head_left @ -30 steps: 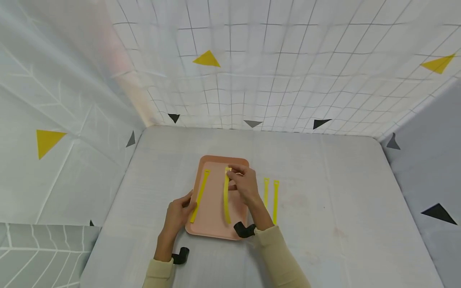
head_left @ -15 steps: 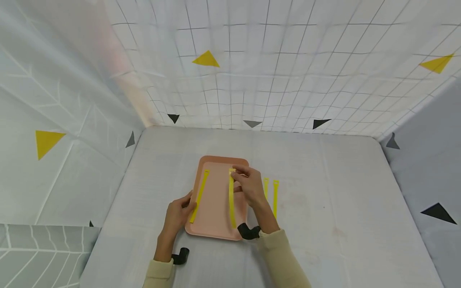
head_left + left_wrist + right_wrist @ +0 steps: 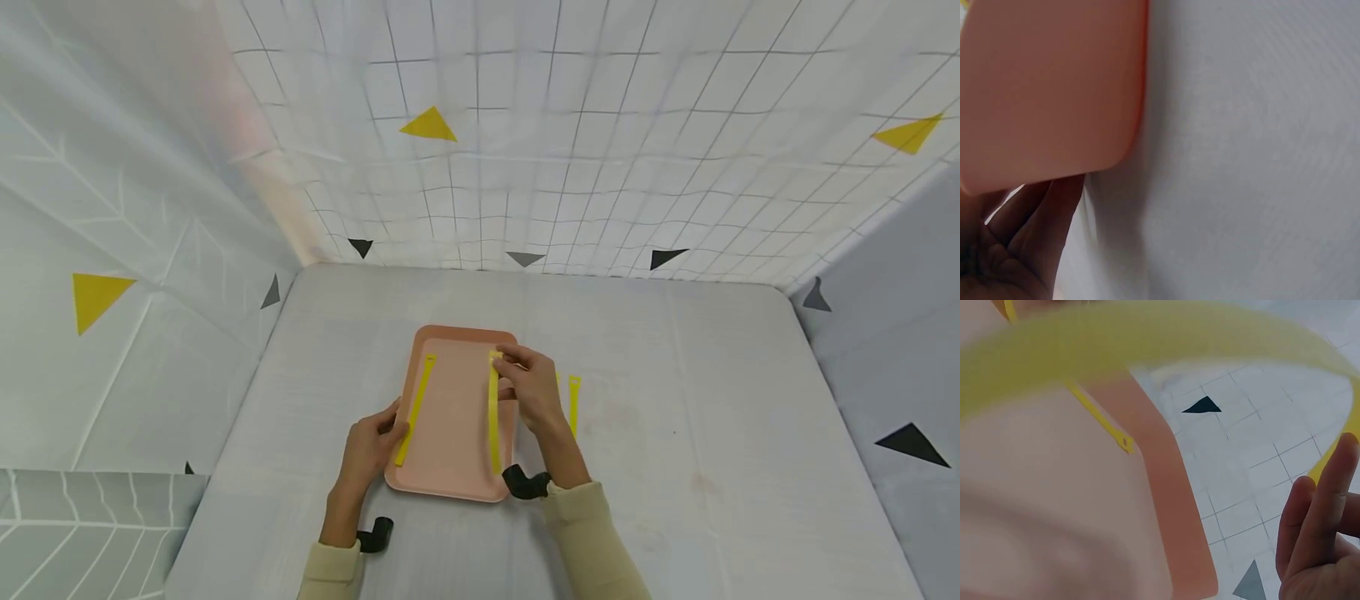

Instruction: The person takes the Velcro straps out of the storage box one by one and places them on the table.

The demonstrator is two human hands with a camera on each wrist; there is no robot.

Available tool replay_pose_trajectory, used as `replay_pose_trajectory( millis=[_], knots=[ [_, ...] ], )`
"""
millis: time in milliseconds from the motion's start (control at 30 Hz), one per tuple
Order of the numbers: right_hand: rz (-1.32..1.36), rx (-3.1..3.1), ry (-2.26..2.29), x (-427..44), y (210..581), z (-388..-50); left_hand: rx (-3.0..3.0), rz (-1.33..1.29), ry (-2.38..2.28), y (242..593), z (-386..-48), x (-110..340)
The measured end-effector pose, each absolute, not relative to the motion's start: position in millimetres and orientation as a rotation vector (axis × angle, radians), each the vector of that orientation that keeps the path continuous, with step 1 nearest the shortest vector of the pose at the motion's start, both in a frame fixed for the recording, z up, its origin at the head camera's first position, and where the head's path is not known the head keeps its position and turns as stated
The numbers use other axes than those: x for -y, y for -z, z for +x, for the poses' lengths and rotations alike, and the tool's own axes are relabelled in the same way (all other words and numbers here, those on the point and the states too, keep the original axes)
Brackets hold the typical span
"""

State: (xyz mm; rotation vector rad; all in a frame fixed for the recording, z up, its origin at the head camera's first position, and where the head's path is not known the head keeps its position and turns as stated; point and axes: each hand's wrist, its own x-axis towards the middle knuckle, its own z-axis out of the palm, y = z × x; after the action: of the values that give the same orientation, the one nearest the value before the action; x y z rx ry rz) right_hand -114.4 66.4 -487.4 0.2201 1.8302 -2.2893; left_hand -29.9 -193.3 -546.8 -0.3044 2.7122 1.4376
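My left hand [image 3: 367, 446] grips the left edge of a pink tray [image 3: 453, 417], thumb over the rim. In the left wrist view its fingers [image 3: 1054, 212] reach under the tray [image 3: 1054, 94]. Between thumb and fingers, my right hand [image 3: 534, 392] pinches the slotted head end of a yellow cable strap [image 3: 492, 417]. That strap hangs over the tray's right side and bows across the right wrist view [image 3: 1166, 337]. Another yellow cable strap [image 3: 416, 408] lies along the tray's left side. Right of the tray, one strap [image 3: 574, 400] lies on the table, beside a second, mostly hidden by my right hand.
A white-covered table [image 3: 675, 433] carries the tray. White sheet walls enclose its back and sides, the back one [image 3: 600, 167] marked with a grid and coloured triangles. A black wrist-camera mount [image 3: 525, 483] sticks out from my right wrist, near the tray's lower right corner.
My right hand has moved right with the pinched strap, from over the tray's middle to its right side. It now covers more of the straps on the table. My left hand stays put.
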Motion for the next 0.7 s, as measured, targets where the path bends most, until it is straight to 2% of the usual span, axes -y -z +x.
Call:
replay_pose_trajectory(
  millis=[700],
  knots=[
    [0.314, -1.904, 2.286, -81.7, 485.8, -107.3, -2.703, -0.307, -1.453, 544.2, -29.7, 192.7]
  ],
)
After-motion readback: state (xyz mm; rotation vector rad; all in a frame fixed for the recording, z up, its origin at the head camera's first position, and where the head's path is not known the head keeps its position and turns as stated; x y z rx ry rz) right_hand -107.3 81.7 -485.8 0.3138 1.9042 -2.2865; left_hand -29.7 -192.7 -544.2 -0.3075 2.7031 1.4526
